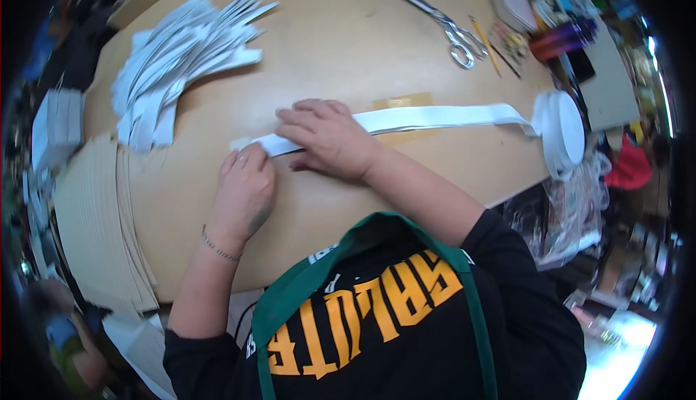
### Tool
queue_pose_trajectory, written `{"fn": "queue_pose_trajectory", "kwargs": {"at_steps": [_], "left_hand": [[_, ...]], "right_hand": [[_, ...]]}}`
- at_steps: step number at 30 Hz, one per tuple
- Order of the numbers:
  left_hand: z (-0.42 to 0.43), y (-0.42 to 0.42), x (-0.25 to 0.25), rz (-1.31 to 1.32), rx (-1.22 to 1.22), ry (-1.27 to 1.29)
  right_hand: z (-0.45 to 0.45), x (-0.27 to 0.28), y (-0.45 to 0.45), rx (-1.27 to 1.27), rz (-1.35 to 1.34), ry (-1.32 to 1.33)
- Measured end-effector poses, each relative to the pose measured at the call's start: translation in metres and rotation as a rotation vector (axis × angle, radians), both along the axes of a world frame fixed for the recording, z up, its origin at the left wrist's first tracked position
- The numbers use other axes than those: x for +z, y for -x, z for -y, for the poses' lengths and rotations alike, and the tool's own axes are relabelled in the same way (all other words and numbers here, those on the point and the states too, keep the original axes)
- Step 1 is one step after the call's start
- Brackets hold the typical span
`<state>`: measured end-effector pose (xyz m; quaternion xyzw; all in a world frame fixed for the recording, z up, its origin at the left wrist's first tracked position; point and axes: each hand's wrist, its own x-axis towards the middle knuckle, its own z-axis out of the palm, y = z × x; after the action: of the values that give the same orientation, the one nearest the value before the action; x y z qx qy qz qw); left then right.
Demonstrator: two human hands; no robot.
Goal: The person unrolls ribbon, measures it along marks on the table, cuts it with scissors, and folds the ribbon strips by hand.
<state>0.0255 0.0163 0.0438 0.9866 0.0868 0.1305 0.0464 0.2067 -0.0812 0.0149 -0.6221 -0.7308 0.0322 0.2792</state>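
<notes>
A flat white band [442, 117] runs across the table from a white roll [563, 135] on the right. Its left end lies at my left hand [249, 182], whose fingers are closed in a pinch on it. My right hand [326, 139] rests over the band just beside, fingers stretched out on top and the thumb spread below its lower edge. Under the band's middle, clear brownish tape [402, 101] is stuck to the table. A small pale patch [239, 143] shows by the band's left end. Cut white strips [185, 59] lie heaped at the upper left.
Large scissors [442, 23] lie partly open at the far side, beside a yellow pencil [484, 44]. A purple-red bottle [562, 39] stands at the right. Stacked tan card sheets [94, 226] occupy the left edge. Another person [69, 335] is at the lower left.
</notes>
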Motion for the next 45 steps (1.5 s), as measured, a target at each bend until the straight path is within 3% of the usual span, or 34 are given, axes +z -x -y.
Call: {"fn": "queue_pose_trajectory", "kwargs": {"at_steps": [4,7,9,12,13,17,19,23,26,29,31,33,34,36,39,45], "left_hand": [[-0.008,-0.001,0.002,-0.19,-0.023,0.149],[-0.006,-0.006,0.005,-0.25,0.027,0.143],[-0.003,-0.01,0.007,-0.287,0.057,0.133],[0.007,-0.016,0.014,-0.255,0.127,0.116],[0.008,-0.018,0.014,-0.272,0.123,0.124],[0.01,-0.012,0.008,-0.313,0.1,0.141],[0.009,-0.005,0.008,-0.316,0.128,0.141],[0.015,-0.001,0.001,-0.229,0.129,0.06],[0.016,-0.003,0.002,-0.223,0.126,0.059],[0.014,-0.002,-0.002,-0.187,0.113,0.059],[0.013,-0.001,-0.003,-0.179,0.105,0.065],[0.012,0.001,-0.003,-0.165,0.096,0.067],[0.011,0.0,-0.002,-0.154,0.084,0.067],[0.012,0.0,0.001,-0.172,0.093,0.076],[0.009,0.0,-0.001,-0.151,0.093,0.088],[0.002,0.001,-0.003,-0.131,0.071,0.108]], "right_hand": [[0.105,0.033,-0.105,-0.376,0.089,0.19],[0.23,0.052,-0.176,-0.865,0.245,0.264],[0.309,0.052,-0.196,-1.205,0.398,0.311],[0.359,0.041,-0.204,-1.415,0.513,0.336],[0.362,0.039,-0.209,-1.376,0.594,0.282],[0.364,0.02,-0.249,-1.321,0.502,0.35],[0.391,-0.005,-0.289,-1.098,0.655,0.253],[0.406,-0.002,-0.311,-1.066,0.658,0.273],[0.402,0.006,-0.31,-1.106,0.628,0.349],[0.323,0.044,-0.248,-1.472,0.733,0.587],[0.276,0.042,-0.221,-1.005,0.491,0.116],[0.189,0.039,-0.143,-0.743,-0.061,0.116],[0.158,0.04,-0.117,-0.5,0.093,0.113],[0.127,0.035,-0.098,-0.385,0.092,0.141],[0.12,0.023,-0.106,-0.318,0.007,0.269],[0.128,0.005,-0.12,-0.213,0.483,0.158]]}}
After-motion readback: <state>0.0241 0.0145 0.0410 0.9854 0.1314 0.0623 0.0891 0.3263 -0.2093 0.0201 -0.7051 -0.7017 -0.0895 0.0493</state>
